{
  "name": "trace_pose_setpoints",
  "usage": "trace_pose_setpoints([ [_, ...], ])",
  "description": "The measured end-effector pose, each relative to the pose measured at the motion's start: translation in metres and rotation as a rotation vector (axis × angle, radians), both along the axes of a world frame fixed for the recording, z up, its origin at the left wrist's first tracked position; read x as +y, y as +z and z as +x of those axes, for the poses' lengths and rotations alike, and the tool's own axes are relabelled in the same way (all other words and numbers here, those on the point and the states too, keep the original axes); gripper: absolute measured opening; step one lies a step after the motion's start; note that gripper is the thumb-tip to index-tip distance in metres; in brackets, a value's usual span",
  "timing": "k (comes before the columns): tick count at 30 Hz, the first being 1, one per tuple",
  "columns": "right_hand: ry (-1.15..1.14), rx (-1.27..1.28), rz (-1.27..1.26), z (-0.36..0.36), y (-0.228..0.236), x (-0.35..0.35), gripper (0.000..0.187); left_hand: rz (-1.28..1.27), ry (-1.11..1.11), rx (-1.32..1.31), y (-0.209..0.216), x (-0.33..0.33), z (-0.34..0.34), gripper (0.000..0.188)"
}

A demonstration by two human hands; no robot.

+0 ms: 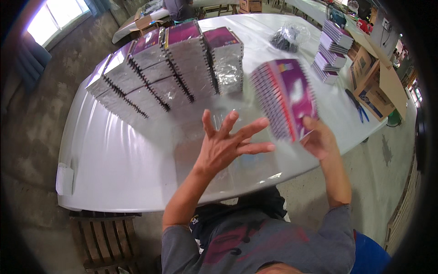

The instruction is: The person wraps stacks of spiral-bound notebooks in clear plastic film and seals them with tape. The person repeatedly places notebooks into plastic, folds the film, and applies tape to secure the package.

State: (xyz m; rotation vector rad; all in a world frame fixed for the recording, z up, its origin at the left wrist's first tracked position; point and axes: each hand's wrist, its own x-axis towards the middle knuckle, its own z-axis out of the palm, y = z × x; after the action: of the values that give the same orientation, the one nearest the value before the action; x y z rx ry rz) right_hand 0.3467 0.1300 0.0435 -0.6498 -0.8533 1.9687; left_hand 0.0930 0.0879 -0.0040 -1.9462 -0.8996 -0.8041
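My right hand [320,140] grips a bundle of purple-covered spiral notebooks [296,86] by its lower corner, thumb on the cover. The bundle is raised and tilted above the right part of the white table, with its wire bindings facing left. My left hand [220,148] is apart from it, fingers spread wide and holding nothing. Below that hand, a sheet or bag of clear plastic [251,172] lies near the table's front edge. Beyond it, several tall stacks of notebooks [182,34], some in shiny clear wrap, stand side by side at the back left.
More notebooks [329,57] are piled at the back right, near blue-handled pliers [358,106] and an open cardboard box [372,89]. A clear bag with dark contents [288,39] lies at the far side. A wooden slatted seat [105,237] stands below the table's left front edge.
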Motion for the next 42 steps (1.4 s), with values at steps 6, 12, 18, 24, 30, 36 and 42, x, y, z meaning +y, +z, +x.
trace_pose_setpoints([
  [6, 0.318, 0.005, -0.142, -0.047, -0.006, -0.063, 0.076, -0.257, -0.116, -0.098, 0.045, -0.07, -0.033, 0.053],
  [12, 0.072, -0.397, 1.022, -0.067, -0.036, -0.034, 0.129, -0.635, -0.485, -1.252, -0.007, -0.094, -0.041, 0.068],
  [18, 0.128, -0.486, 0.858, -0.109, -0.085, -0.053, 0.13, -1.088, -0.528, -1.564, -0.077, -0.088, -0.032, 0.101],
  [24, -0.031, -0.461, 0.855, -0.115, -0.145, -0.059, 0.099, -0.841, -0.649, -1.684, -0.1, -0.086, -0.004, 0.147],
  [30, -0.027, -0.597, 1.064, -0.11, -0.149, -0.051, 0.089, -0.744, -0.481, -1.617, -0.106, -0.088, 0.008, 0.127],
  [36, -0.118, -0.566, 1.096, -0.119, -0.134, -0.061, 0.08, -0.757, -0.258, -1.539, -0.113, -0.094, 0.006, 0.1],
  [42, 0.004, -0.523, 0.959, -0.112, -0.168, -0.056, 0.093, -0.795, -0.237, -1.508, -0.11, -0.093, 0.002, 0.109],
])
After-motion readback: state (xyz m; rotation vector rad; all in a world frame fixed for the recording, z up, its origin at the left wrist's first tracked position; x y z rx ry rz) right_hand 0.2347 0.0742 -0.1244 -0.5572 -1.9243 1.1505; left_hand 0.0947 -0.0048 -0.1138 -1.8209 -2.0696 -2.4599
